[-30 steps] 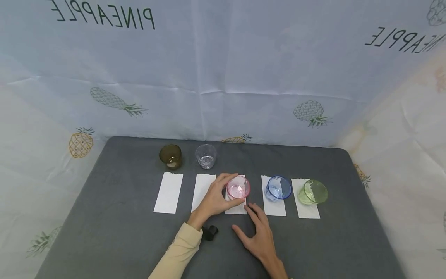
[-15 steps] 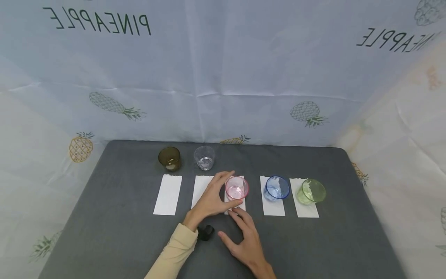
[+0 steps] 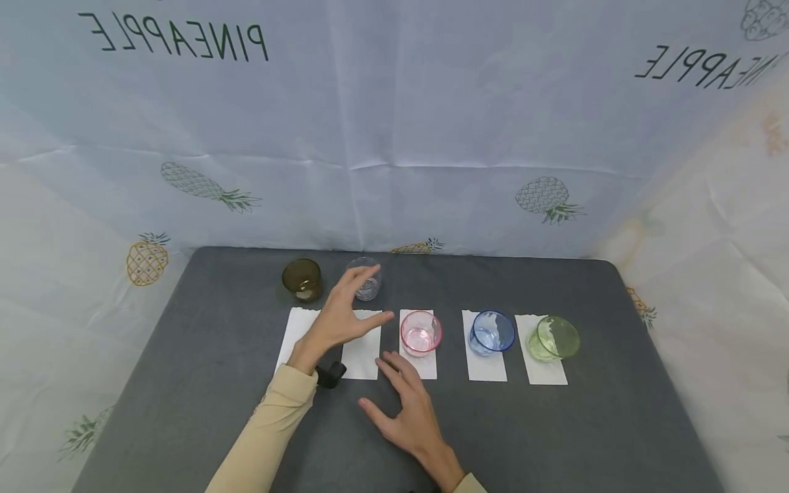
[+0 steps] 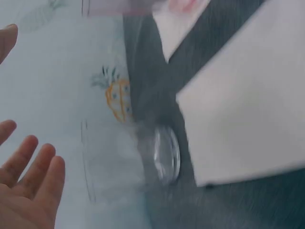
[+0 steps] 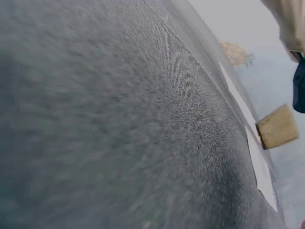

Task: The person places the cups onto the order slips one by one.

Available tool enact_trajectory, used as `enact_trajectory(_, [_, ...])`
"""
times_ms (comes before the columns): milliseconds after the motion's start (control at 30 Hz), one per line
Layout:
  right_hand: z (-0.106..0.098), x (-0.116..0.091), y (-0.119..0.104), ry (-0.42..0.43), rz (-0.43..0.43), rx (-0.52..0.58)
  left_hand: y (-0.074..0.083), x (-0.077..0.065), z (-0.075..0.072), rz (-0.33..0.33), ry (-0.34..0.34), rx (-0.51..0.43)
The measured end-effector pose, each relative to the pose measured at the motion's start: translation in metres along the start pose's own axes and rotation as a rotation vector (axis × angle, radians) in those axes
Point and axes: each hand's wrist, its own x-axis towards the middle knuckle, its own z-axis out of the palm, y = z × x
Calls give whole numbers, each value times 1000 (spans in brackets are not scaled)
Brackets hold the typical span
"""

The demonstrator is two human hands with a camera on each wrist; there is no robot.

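My left hand (image 3: pixel 337 315) hovers over the second white paper strip (image 3: pixel 360 356) from the left, fingers spread and thumb apart, holding nothing. Its fingertips overlap the clear glass (image 3: pixel 368 291) in the head view; in the left wrist view that clear glass (image 4: pixel 119 157) stands apart from the fingers. A pink glass (image 3: pixel 420 334) stands on the middle paper strip. My right hand (image 3: pixel 407 414) is just in front of it, fingers spread, with nothing held. The brown glass (image 3: pixel 302 279) stands at the back left, behind the leftmost paper strip (image 3: pixel 297 330).
A blue glass (image 3: pixel 491 333) and a green glass (image 3: pixel 555 338) stand on the two right-hand strips. Behind the grey table (image 3: pixel 573 438) hangs a pale pineapple-print cloth (image 3: pixel 431 103). A dark strap device (image 3: pixel 331 374) sits at my left wrist.
My left hand has let go of the pink glass and moved left and back toward the clear glass. The right hand has shifted left. The pink glass stays on its strip.
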Motion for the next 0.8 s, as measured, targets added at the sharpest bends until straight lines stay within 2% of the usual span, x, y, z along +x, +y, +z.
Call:
enact_trajectory(167, [8,11,-1,-45,44,-19,-13,10,-12,6,7,35])
enact_trajectory(367, [17,20,4,-60,31,-20,-23,19,-21,-43,-30,63])
enact_trajectory(533, [24,26,10,-64,9,-44,-30,25,-25,-65,-51,82])
enact_trajectory(800, [30,31,17,-97,42,-93,-35,30,-26,-99,-71,92])
